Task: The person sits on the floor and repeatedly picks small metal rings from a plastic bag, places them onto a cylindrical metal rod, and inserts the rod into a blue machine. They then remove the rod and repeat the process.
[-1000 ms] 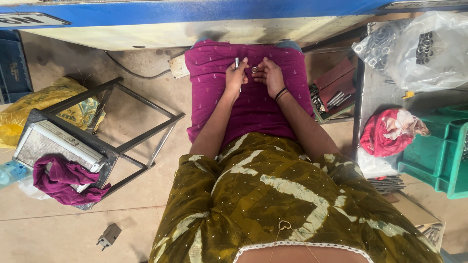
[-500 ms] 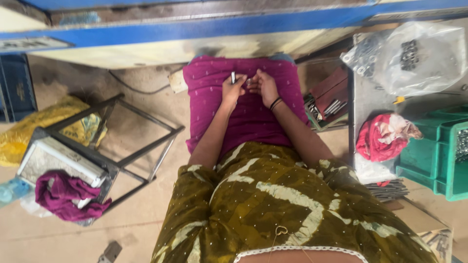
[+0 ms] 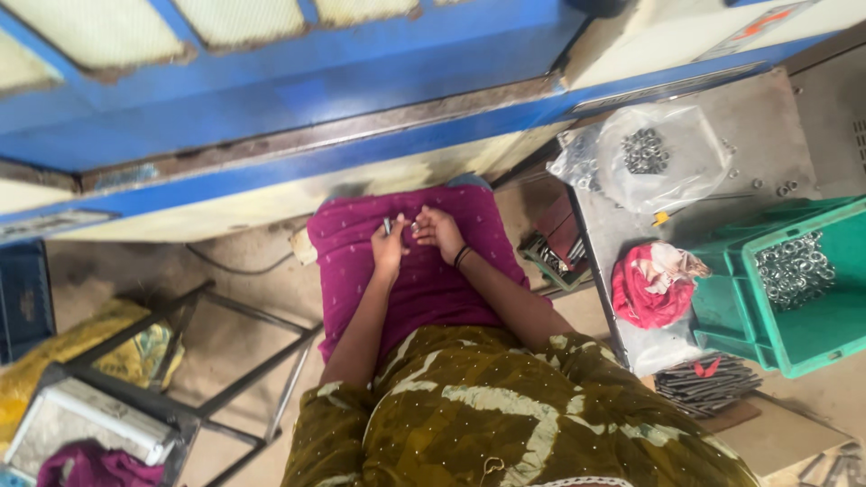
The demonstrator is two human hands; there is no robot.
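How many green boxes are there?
2: a big green crate holding metal rings at the right edge, and a smaller green bin touching its left side. More may be hidden.

Both hands sit close together on a magenta dotted cloth [image 3: 424,280] over the lap: left hand [image 3: 390,248] pinching a small metal pin [image 3: 388,225] upright, right hand [image 3: 439,232] curled just beside it. Green crate [image 3: 812,334] of metal rings [image 3: 794,266] off right.

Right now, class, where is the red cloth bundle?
In the head view the red cloth bundle lies on the grey table to the person's right, beside the green crate of metal rings and below the clear plastic bag.
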